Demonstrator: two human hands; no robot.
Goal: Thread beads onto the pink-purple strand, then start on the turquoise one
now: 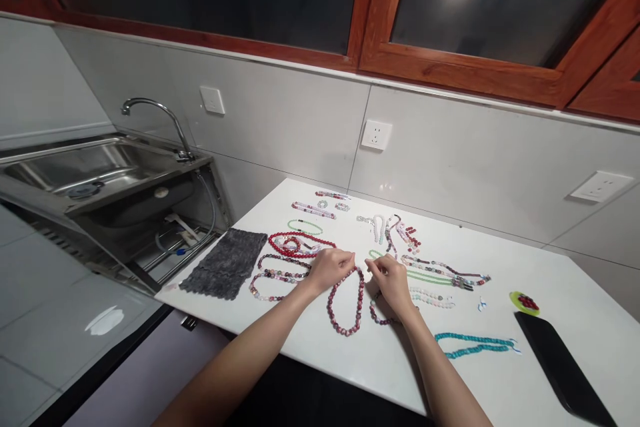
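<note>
A loop of dark red and pink mottled beads [345, 330] lies on the white table, its upper end right under the fingertips of my left hand [330, 267]. That hand pinches at the strand's end, though any cord there is too fine to see. Across a small gap, my right hand [390, 283] is also closed in a pinch; what it holds is too small to make out. Beneath the right hand lies another dark bead strand [380, 317], partly covered. Left of my hands are a bright red bead necklace [274, 245] and multicoloured bead strands [255, 288].
A dark grey cloth [225, 263] covers the table's left end, beside a steel sink [100, 167]. Rightward are green strands [425, 277], a turquoise strand [475, 337], a yellow-green dish [517, 303] of red beads and a black phone-like slab [560, 363]. Several bracelets lie toward the wall.
</note>
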